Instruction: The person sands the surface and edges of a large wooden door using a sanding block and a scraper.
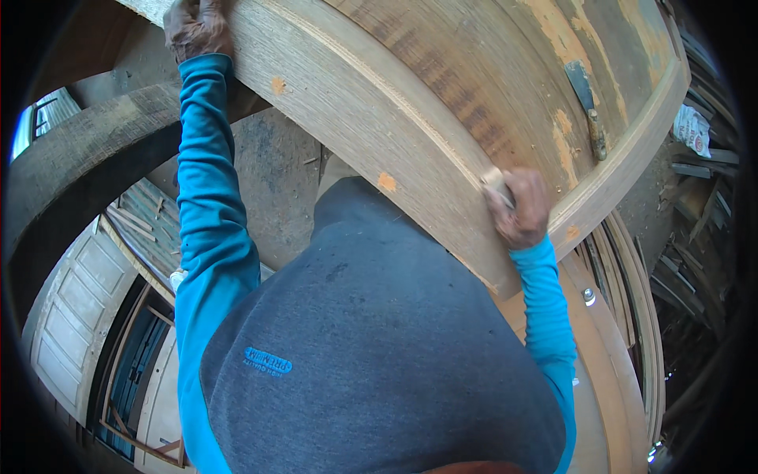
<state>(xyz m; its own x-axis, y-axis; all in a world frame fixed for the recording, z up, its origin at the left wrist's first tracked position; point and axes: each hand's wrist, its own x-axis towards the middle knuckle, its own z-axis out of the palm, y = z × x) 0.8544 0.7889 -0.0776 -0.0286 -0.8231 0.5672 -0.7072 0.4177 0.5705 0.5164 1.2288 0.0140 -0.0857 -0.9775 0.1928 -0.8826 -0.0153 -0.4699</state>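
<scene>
A large wooden panel (339,91) with a raised frame slants across the upper view, patched with orange filler. My left hand (197,33) grips its near edge at the upper left; the picture's top cuts off some of the fingertips. Near the panel's right corner, my right hand (523,209) is closed around a small pale block (494,177), pressing it against the frame strip. The block's underside is hidden. A putty knife (580,85) with a worn wooden handle lies on the panel, beyond my right hand.
A thick curved timber (95,150) stands at the left. Behind it, a pale panelled door (79,312) leans lower left. Curved wooden strips (632,284) are stacked at the right, near a white sack (692,130) and scrap wood.
</scene>
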